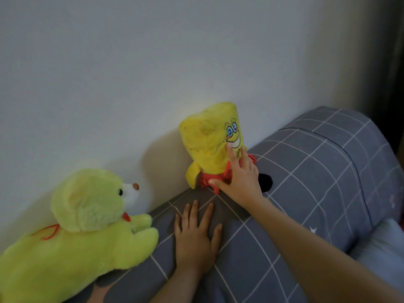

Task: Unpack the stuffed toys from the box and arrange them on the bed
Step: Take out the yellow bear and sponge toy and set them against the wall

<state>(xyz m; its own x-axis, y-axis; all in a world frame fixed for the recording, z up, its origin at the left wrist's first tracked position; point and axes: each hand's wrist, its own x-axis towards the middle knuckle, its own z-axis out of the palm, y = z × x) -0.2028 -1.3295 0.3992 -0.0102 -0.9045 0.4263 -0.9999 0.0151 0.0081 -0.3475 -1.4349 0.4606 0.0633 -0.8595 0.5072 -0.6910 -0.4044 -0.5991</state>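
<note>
While left hand flat on bed, right hand against yellow toy.

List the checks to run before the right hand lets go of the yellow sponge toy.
1. Sponge toy upright against the wall: ok.
2. Right hand steadying it, fingers straight on its front: ok.
3. Left hand flat on the checked bedcover, clear of toys: ok.
4. Green bear apart from the sponge toy: ok.
5. Toy stands unaided: cannot tell.
6. Box emptied: cannot tell, out of view.
</note>
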